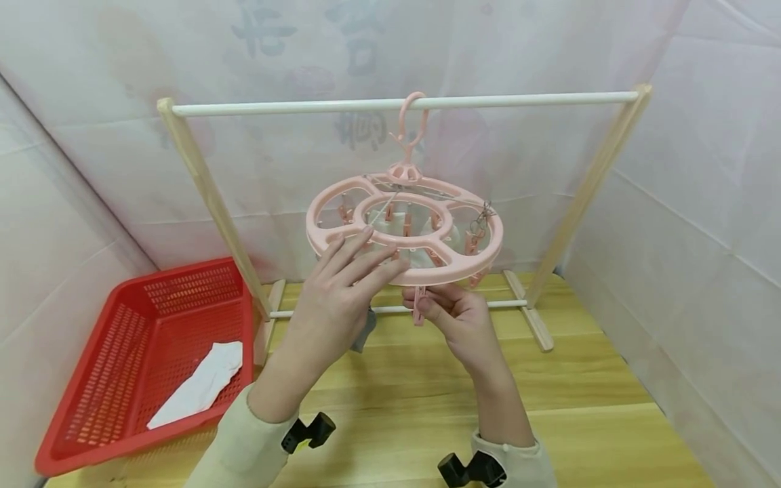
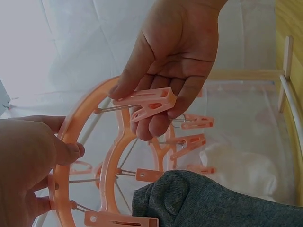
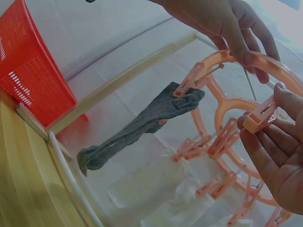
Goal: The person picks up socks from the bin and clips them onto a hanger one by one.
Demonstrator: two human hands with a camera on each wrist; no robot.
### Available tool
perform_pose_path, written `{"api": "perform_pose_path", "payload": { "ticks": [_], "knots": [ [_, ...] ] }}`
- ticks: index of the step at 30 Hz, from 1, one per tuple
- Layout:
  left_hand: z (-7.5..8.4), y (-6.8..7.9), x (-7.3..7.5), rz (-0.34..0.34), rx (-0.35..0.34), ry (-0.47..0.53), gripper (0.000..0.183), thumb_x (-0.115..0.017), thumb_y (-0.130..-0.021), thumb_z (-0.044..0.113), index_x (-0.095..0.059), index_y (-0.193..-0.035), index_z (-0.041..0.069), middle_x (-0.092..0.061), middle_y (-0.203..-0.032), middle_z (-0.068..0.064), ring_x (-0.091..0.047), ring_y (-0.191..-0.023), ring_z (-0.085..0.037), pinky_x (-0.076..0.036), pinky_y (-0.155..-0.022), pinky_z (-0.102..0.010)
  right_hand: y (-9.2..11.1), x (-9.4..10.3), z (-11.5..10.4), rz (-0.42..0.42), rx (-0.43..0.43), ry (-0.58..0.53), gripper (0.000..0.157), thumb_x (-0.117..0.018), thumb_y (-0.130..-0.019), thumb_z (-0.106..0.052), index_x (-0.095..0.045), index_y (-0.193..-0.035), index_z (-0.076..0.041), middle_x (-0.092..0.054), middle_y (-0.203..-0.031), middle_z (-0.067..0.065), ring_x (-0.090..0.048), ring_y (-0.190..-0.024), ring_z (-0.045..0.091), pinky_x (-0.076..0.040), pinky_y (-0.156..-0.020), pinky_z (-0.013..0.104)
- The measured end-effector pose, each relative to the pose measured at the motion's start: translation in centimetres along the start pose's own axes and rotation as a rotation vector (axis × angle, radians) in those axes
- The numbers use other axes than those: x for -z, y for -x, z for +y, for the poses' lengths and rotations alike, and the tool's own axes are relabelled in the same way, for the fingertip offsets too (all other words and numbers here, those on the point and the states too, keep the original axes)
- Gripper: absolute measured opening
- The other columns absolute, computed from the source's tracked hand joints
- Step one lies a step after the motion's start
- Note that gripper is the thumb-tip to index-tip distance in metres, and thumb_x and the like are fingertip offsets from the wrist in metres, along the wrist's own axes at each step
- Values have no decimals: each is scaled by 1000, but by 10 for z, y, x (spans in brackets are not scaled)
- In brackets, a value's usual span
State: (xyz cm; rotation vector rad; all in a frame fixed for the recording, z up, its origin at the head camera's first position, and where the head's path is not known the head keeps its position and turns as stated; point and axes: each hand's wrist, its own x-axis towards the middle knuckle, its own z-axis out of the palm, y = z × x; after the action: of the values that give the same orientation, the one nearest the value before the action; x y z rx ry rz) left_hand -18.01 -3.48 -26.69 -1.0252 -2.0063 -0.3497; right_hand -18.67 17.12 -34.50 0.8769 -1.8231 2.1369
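A pink round clip hanger (image 1: 439, 276) hangs by its hook from a white rod. My left hand (image 1: 335, 291) grips the near part of its outer ring, fingers over the top. Just below that ring, my right hand (image 1: 460, 322) pinches a pink clothespin (image 2: 151, 100) between thumb and fingers; no cloth shows in it. To the left of it, a dark grey sock (image 3: 137, 123) hangs from another clip, mostly hidden behind my left hand in the head view. White socks (image 3: 147, 182) hang on the far side, among several more pink clips (image 3: 225, 137).
A red basket (image 1: 97, 379) stands at the left with a white sock (image 1: 198, 386) lying in it. The rack has a white top rod (image 1: 518, 101), wooden side posts (image 1: 210, 196) and a low white bar on the wooden table (image 1: 390, 407). Pale curtains surround it.
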Motion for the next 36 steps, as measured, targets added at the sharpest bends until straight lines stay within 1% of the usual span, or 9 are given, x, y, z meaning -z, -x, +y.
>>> {"api": "perform_pose_path", "payload": {
  "ticks": [4, 8, 11, 14, 20, 27, 30, 33, 36],
  "knots": [
    [2, 0, 2, 21, 2, 15, 46, -65, -80, -2, -61, -121, 19, -59, -122, -2, -33, -132, -23, -26, -106, -47, 2, -1, -2, -6, -27, -2, 28, -52, -91, 2, -54, -119, 5, -63, -104, 24, -61, -99, 36, -48, -84, 43],
    [5, 0, 7, 60, -12, 45, 40, -64, -83, 2, -61, -120, 14, -60, -121, -5, -38, -129, -27, -27, -106, -45, 3, -2, -3, -32, -2, -4, 28, -49, -91, 4, -54, -118, 5, -61, -106, 26, -59, -101, 37, -48, -85, 43],
    [4, 3, 12, 90, -15, 53, 39, -64, -82, 1, -61, -120, 11, -58, -123, -8, -40, -127, -28, -29, -105, -45, 3, -2, -3, -33, 11, 10, 28, -48, -91, 5, -55, -118, 4, -60, -106, 28, -60, -100, 37, -48, -84, 43],
    [1, 11, 18, 104, 5, 41, 42, -66, -79, 1, -61, -120, 11, -57, -125, -9, -41, -127, -28, -31, -103, -48, 3, -1, -3, -14, 5, 28, 27, -49, -91, 4, -56, -117, 4, -62, -105, 26, -60, -99, 36, -49, -84, 42],
    [-11, 34, 32, 99, 78, 9, 53, -72, -71, 0, -60, -122, 11, -58, -123, -9, -44, -124, -30, -31, -103, -49, 3, 1, -3, 2, -18, 25, 26, -49, -91, 4, -56, -116, 5, -62, -105, 25, -60, -99, 37, -50, -83, 40],
    [-36, 66, 48, 95, 146, -32, 50, -68, -73, -1, -60, -121, 7, -61, -118, -12, -45, -123, -30, -30, -104, -44, 3, 2, -3, 27, -38, 40, 22, -49, -92, 0, -57, -112, 4, -62, -106, 25, -60, -99, 35, -51, -81, 38],
    [-50, 84, 52, 69, 212, -37, 50, -68, -73, 0, -59, -122, 8, -60, -119, -11, -44, -124, -29, -28, -106, -42, 4, 1, -3, 32, -37, 33, 22, -49, -92, 0, -57, -112, 5, -61, -106, 26, -59, -99, 35, -51, -81, 39],
    [-65, 103, 56, 12, 292, -68, 53, -67, -76, 4, -57, -126, 12, -59, -122, -8, -42, -126, -25, -26, -107, -38, 4, 0, -3, 34, -35, 34, 22, -49, -92, 0, -57, -112, 5, -60, -106, 27, -59, -99, 35, -51, -81, 38],
    [-80, 122, 59, -34, 361, -103, 55, -68, -76, 8, -55, -128, 17, -58, -124, -5, -42, -126, -23, -32, -104, -37, 4, -1, -4, 42, -30, 40, 21, -49, -92, 0, -57, -112, 5, -61, -106, 26, -60, -99, 35, -51, -80, 38]
  ]
}}
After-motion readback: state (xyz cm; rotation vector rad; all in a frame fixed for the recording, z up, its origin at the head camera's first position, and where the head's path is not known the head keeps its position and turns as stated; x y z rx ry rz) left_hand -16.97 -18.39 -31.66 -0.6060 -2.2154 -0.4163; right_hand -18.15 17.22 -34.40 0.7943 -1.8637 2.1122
